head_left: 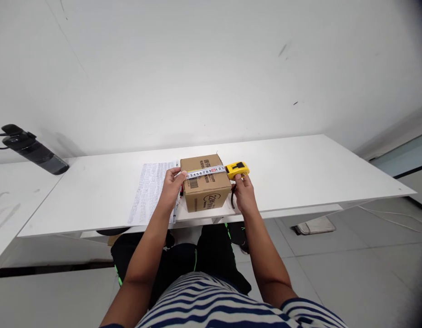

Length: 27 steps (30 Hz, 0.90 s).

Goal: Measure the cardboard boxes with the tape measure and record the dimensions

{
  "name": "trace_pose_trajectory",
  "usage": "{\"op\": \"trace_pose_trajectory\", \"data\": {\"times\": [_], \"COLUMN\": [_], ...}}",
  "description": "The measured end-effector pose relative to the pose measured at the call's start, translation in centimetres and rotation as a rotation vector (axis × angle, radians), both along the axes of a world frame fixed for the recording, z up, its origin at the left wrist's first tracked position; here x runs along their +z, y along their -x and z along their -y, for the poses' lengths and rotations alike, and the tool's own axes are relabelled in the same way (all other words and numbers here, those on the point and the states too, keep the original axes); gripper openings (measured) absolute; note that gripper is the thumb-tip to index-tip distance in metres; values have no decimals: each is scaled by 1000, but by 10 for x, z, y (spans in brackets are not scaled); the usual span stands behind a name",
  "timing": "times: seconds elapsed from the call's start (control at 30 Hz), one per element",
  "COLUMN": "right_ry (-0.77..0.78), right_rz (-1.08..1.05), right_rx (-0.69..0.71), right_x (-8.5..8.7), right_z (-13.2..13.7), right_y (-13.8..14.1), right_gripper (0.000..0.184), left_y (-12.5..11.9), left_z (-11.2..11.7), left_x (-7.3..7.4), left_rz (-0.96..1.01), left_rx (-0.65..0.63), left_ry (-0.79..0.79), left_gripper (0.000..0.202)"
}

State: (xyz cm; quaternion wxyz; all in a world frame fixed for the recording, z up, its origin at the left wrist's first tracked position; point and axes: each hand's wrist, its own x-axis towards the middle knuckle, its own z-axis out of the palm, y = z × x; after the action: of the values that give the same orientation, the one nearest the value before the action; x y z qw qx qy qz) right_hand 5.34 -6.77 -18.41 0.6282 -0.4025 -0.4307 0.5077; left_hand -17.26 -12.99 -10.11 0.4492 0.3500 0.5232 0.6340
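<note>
A small brown cardboard box [204,191] stands near the front edge of the white table [299,173]. A white measuring tape blade [205,172] lies stretched across the box's top. My left hand [173,184] pinches the blade's end at the box's left top edge. My right hand [243,191] grips the yellow tape measure case [237,170] just past the box's right edge, with its black strap hanging down beside my fingers.
A printed sheet of paper [149,191] lies left of the box, with a pen [180,191] partly hidden between them. A dark bottle [35,149] lies at the far left near the wall. Grey tiled floor and a cable are to the right.
</note>
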Motion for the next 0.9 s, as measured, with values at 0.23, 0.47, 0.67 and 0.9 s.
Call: {"op": "trace_pose_trajectory", "data": {"times": [0.23,0.47,0.67,0.9], "right_ry": [-31,-140,-192,-233], "right_rz": [13,202,359,495], "right_rx": [-190,-269,-297,-311], "right_x": [33,54,60,75], "right_z": [2,1,-1,9], "right_y": [-15,-22,-28,-24], "right_gripper": [44,54,59,65], "left_y": [0,0,0,1], "left_z": [-1,-2,-1,-1], "left_x": [1,1,0,0], "left_rz": [3,-28,-31,-31], "left_rx": [-10,-12,-5,-22], "left_ry": [3,5,-10,0], "left_gripper": [45,45,42,43]}}
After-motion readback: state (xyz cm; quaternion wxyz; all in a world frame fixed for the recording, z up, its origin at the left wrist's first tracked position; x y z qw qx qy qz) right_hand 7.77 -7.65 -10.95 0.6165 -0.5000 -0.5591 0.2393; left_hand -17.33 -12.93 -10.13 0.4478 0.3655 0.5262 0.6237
